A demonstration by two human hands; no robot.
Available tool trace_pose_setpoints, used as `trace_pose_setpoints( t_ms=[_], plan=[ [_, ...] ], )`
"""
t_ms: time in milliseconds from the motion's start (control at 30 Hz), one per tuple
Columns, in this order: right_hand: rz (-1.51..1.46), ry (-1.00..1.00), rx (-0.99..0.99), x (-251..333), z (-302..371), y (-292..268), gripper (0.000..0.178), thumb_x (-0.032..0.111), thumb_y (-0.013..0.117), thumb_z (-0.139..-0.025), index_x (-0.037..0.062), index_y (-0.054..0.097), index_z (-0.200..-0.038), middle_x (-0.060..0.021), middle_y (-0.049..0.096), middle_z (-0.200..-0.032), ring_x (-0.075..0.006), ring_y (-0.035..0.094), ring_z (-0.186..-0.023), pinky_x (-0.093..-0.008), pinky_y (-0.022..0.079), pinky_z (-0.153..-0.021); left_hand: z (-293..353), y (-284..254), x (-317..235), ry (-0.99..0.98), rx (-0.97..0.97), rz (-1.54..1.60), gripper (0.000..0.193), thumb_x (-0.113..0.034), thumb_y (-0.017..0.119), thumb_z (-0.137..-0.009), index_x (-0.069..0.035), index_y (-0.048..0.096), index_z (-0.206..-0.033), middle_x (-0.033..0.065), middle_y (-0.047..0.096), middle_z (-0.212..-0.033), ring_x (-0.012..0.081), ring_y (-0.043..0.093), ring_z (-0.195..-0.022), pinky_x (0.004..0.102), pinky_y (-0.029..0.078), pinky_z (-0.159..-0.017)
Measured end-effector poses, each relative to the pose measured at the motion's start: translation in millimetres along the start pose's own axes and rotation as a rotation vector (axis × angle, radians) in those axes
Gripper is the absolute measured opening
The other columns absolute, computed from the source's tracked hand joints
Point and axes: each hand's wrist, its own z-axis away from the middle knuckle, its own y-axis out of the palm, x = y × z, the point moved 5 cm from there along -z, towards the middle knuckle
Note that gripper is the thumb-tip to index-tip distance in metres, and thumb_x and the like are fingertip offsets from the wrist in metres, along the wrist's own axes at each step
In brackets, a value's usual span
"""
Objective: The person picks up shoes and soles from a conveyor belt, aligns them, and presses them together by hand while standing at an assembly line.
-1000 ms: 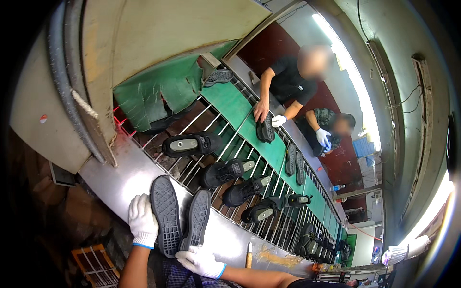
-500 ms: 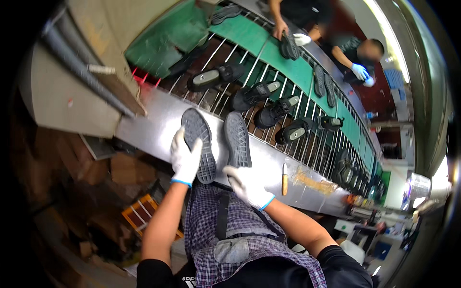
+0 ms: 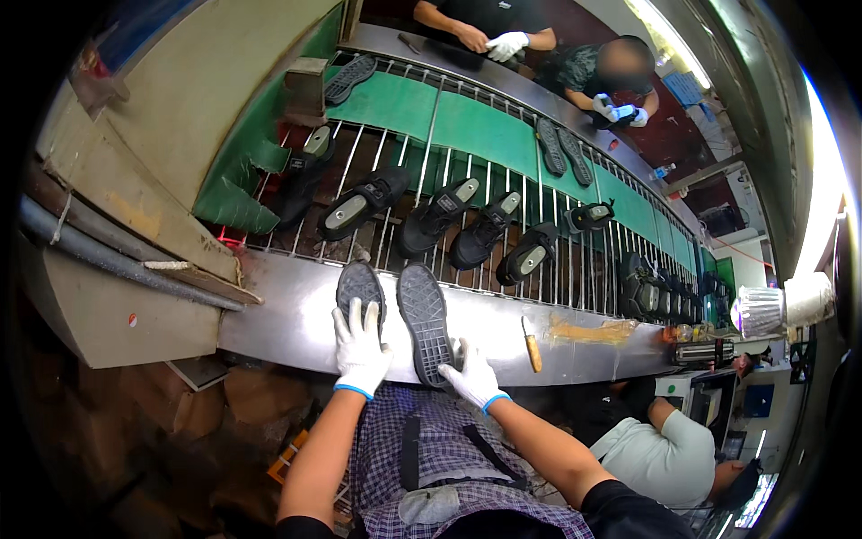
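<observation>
Two dark grey shoe soles lie side by side on the metal ledge in front of me, patterned faces up. My left hand [image 3: 363,349], in a white glove, lies over the lower part of the left sole [image 3: 359,286], its fingers spread and pointing away from me. The right sole [image 3: 422,310] shows almost whole, its near end at the ledge's front edge. My gloved right hand [image 3: 472,372] grips that near end from the right, thumb on the sole and fingers along its side. A wooden-handled knife [image 3: 532,348] rests to the right.
Beyond the metal ledge [image 3: 269,314] runs a rod conveyor [image 3: 377,148] carrying black shoes [image 3: 437,217]. Another pair of soles [image 3: 563,151] lies on its green strip. Two people work across the line. At lower right is a person in a light shirt [image 3: 660,454]. A beige machine housing [image 3: 153,171] stands left.
My left hand has shifted from the left sole's side to flat over it, and that sole now lies farther onto the ledge. Across the line, a co-worker no longer holds a shoe.
</observation>
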Motion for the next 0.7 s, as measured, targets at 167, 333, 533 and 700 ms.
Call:
trace_pose_setpoints(
  t_ms=[167, 333, 533, 700],
  plan=[
    [-0.098, -0.15, 0.062, 12.2, -26.0, 25.0, 0.068, 0.042, 0.074, -0.093, 0.0014, 0.056, -0.145, -0.0312, 0.065, -0.135, -0.0434, 0.061, -0.13, -0.0479, 0.049, -0.11, -0.1, -23.5, 53.6, -0.131, -0.064, -0.034, 0.085, -0.018, 0.077, -0.077, -0.012, 0.044, -0.156, 0.0214, 0.036, -0.163, 0.0504, 0.035, -0.148, 0.0547, 0.031, -0.125],
    [0.095, -0.301, -0.047, 8.9, -72.6, -35.3, 0.048, 0.036, 0.068, -0.098, 0.0024, 0.065, -0.133, -0.0256, 0.068, -0.127, -0.0391, 0.065, -0.117, -0.0463, 0.051, -0.104, -0.4, -58.2, 95.7, -0.251, -0.323, 0.111, 0.083, -0.027, 0.079, -0.083, -0.011, 0.042, -0.156, 0.0207, 0.038, -0.162, 0.0463, 0.039, -0.146, 0.0548, 0.037, -0.12],
    [0.295, -0.423, -0.525, -31.6, -108.4, -14.0, 0.053, 0.027, 0.073, -0.092, 0.0016, 0.059, -0.137, -0.0271, 0.063, -0.129, -0.0457, 0.059, -0.118, -0.0546, 0.047, -0.103, -39.0, -69.3, 167.0, -0.324, -0.47, 0.288, 0.048, -0.028, 0.069, -0.097, -0.008, 0.059, -0.139, 0.0202, 0.064, -0.136, 0.0423, 0.061, -0.124, 0.0486, 0.05, -0.105],
    [0.253, -0.407, -0.548, -40.8, -110.0, 1.1, 0.05, 0.023, 0.071, -0.091, 0.0028, 0.061, -0.136, -0.0259, 0.063, -0.128, -0.0457, 0.057, -0.119, -0.0567, 0.043, -0.104, -57.1, -47.6, 192.6, -0.184, -0.572, 0.027, 0.029, -0.019, 0.063, -0.096, -0.008, 0.07, -0.122, 0.0156, 0.073, -0.118, 0.0377, 0.068, -0.108, 0.0468, 0.053, -0.096]
  ],
)
